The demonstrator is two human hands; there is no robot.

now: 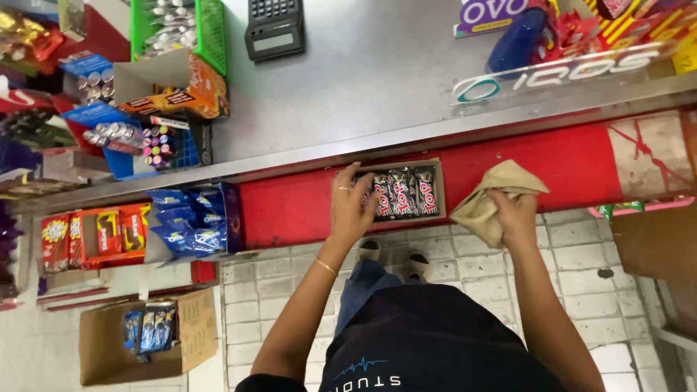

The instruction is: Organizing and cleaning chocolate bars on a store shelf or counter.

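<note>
Snack-bar box (404, 194) and crumpled tan cloth (494, 199)

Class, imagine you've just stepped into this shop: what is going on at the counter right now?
A person stands at a grey metal shop counter, looking down. Their left hand rests on an open cardboard box of dark-wrapped chocolate bars set against the red shelf front. Their right hand grips a crumpled beige cloth beside that box. A black calculator lies further back on the counter.
</note>
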